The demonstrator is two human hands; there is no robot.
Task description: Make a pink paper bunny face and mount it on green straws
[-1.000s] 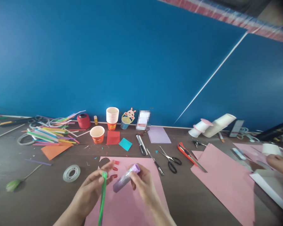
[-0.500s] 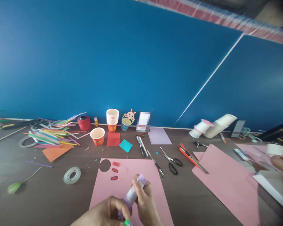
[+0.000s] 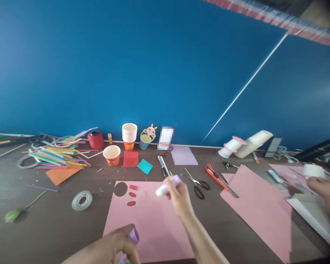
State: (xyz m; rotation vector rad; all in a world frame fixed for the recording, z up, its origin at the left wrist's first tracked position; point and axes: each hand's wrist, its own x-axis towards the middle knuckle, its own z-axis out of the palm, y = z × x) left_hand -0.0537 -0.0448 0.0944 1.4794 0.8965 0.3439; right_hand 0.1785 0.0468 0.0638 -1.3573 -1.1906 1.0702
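Observation:
My right hand [image 3: 178, 194] is closed around a white glue stick with a purple end [image 3: 162, 190], held above a pink sheet of paper [image 3: 154, 227]. Closed at the lower left, my left hand [image 3: 115, 244] grips a purple glue-stick cap [image 3: 134, 236]. Something purple and green, partly hidden, shows under its fingers. Two small dark-outlined red ear shapes [image 3: 132, 194] and a little red paper piece [image 3: 134, 187] lie on the sheet's upper left, beside a round cut-out hole [image 3: 120, 189]. A faint pink disc lies close to them.
Scissors [image 3: 197, 183], a red utility knife [image 3: 220, 179] and pink sheets [image 3: 261, 198] lie to the right. Another person's hand [image 3: 323, 187] is at the far right. Paper cups [image 3: 129, 135], coloured strips [image 3: 52, 156] and a tape roll [image 3: 82, 200] are left of centre.
The glue stick has been uncapped. My right hand has moved up and away with the stick, while my left hand has drawn to the left with the cap. The view has shifted slightly.

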